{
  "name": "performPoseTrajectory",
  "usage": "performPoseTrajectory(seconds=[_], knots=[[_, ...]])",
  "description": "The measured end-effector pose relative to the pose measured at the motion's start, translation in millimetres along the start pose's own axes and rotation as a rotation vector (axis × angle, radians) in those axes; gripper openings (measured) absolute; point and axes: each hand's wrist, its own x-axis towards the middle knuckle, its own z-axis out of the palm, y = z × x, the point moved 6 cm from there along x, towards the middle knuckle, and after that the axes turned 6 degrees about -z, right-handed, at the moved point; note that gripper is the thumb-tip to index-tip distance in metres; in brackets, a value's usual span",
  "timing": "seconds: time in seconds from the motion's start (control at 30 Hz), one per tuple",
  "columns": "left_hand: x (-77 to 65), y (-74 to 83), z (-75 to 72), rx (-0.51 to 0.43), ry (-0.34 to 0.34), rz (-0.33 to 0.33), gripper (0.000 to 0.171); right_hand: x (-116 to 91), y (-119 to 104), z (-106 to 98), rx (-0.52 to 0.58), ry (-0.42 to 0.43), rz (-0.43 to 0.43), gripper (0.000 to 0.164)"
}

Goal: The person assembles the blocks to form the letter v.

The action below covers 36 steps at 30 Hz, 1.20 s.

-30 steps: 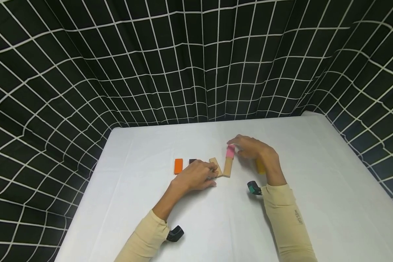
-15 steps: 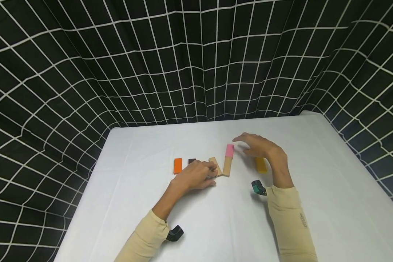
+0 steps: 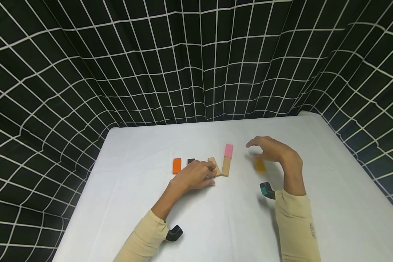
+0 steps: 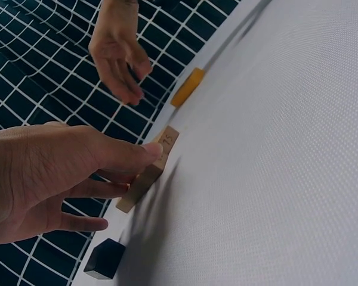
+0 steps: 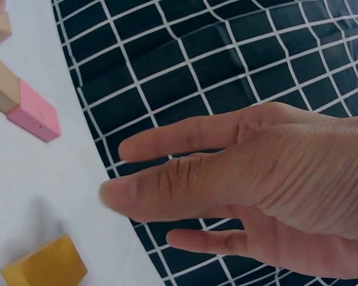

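Observation:
My left hand (image 3: 194,176) pinches a plain wooden block (image 4: 140,187) between thumb and fingers, as the left wrist view shows; in the head view the fingers partly cover it. Beside it lies a second wooden block (image 3: 226,167), slanted so the near ends meet in a V. A pink block (image 3: 229,150) sits end to end with this second one at its far end. My right hand (image 3: 275,150) hovers above the table with bent, spread fingers and holds nothing. Just below it lies a yellow block (image 3: 260,166), partly beneath the hand in the head view.
An orange block (image 3: 177,166) lies on the white table (image 3: 203,225), left of my left hand. Between them is a black block (image 3: 191,160), half hidden by the hand. A dark curtain (image 3: 170,62) with a white grid surrounds the table's back and sides.
My right hand has drawn away from the pink block, moving right to above the yellow block. The pink block stays against the wooden one. My left hand has kept its place.

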Motion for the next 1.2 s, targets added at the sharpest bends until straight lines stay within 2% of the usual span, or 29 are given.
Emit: performPoseTrajectory(seconds=[0.27, 0.6, 0.93, 1.2], knots=[[-1.2, -2.1, 1.6, 0.007, 0.0, -0.014, 0.032, -9, 9, 5, 0.028, -0.041, 0.041, 0.049], [-3.0, -3.6, 3.0, 0.007, 0.03, 0.011, 0.029, -12, 17, 13, 0.028, -0.085, 0.128, 0.059], [0.8, -1.9, 5.8, -0.027, 0.013, 0.012, 0.028, -8, 29, 24, -0.001, -0.12, 0.162, 0.065], [1.1, -3.0, 6.7, -0.024, 0.004, -0.004, 0.03, -2, 32, 31, 0.002, -0.136, 0.156, 0.061]])
